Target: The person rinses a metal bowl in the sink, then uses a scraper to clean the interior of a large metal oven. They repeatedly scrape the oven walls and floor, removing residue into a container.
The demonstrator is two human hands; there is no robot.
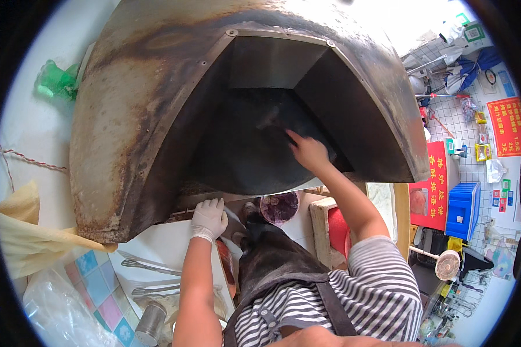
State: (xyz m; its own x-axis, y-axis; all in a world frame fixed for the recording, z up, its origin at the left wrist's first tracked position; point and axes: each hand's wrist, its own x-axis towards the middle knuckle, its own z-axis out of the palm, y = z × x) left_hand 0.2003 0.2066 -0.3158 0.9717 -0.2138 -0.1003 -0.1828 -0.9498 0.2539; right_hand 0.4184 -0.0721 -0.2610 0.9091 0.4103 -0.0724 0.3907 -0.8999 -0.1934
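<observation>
Ahead of me a large soot-stained metal oven hood (108, 112) opens over a round dark baking plate (243, 147). My right hand (310, 152), bare, reaches in over the plate with the index finger stretched out; it is blurred, and whether it holds something dark or touches the plate cannot be told. My left hand (209, 219), in a white glove, rests on the edge below the opening, near the corner of a white worktop (156, 238), and no held object shows in it.
Metal tongs (152, 267) and a metal canister (150, 323) are on the worktop at lower left. A yellowish cloth (30, 234) hangs at far left. A round tub (279, 207) stands on the floor below the oven. A blue crate (461, 210) and small fan (447, 265) are at right.
</observation>
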